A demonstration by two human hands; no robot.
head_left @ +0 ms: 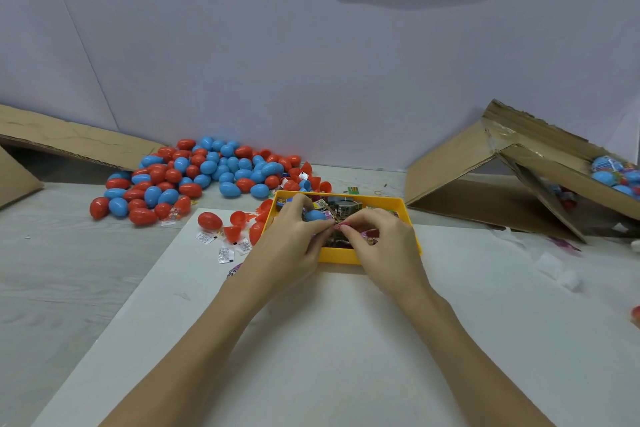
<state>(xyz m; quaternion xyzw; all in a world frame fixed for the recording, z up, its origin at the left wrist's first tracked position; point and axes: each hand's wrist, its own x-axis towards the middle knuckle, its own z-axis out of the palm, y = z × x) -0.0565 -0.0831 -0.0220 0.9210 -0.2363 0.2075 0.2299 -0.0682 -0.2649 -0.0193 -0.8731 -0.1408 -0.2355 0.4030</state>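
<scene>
A yellow tray [398,206] sits in the middle of the table and holds small printed packets and a blue egg half [314,216]. Both hands hover over its near side. My left hand [289,239] and my right hand [379,246] meet at their fingertips and together pinch a small pink packet [337,226] above the tray. My hands hide the tray's near left part.
A big heap of red and blue plastic eggs [194,177] lies at the back left. Loose red egg halves [235,225] and small white slips [225,253] lie left of the tray. A cardboard flap [69,142] is at far left. An open cardboard box [519,177] with more eggs stands at right.
</scene>
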